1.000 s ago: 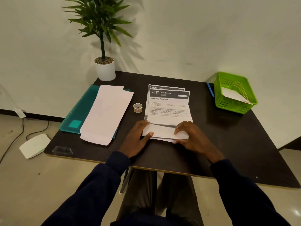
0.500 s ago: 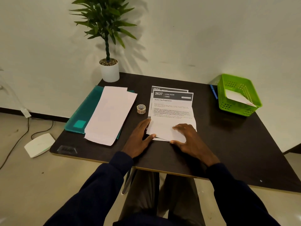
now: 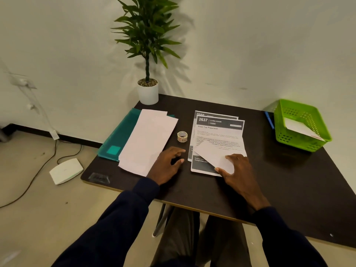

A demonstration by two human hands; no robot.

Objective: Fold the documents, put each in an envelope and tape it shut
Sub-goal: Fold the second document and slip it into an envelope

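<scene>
The right hand [image 3: 237,166] pinches the near flap of the top sheet [image 3: 219,130], thumb below and fingers curled on top. The flap is folded up slantwise over the print. The left hand [image 3: 167,164] is just beside it over the table [image 3: 269,180], its fingers loosely spread and holding nothing. The documents [image 3: 215,114] lie stacked mid-table. The tape [image 3: 182,136] stands between them and the envelopes [image 3: 148,141], which lie on a teal folder [image 3: 117,135]. Far right, a green basket [image 3: 308,146] holds one envelope [image 3: 296,128], with a pen [image 3: 269,120] beside it. A plant [image 3: 148,93] stands at the far edge.
</scene>
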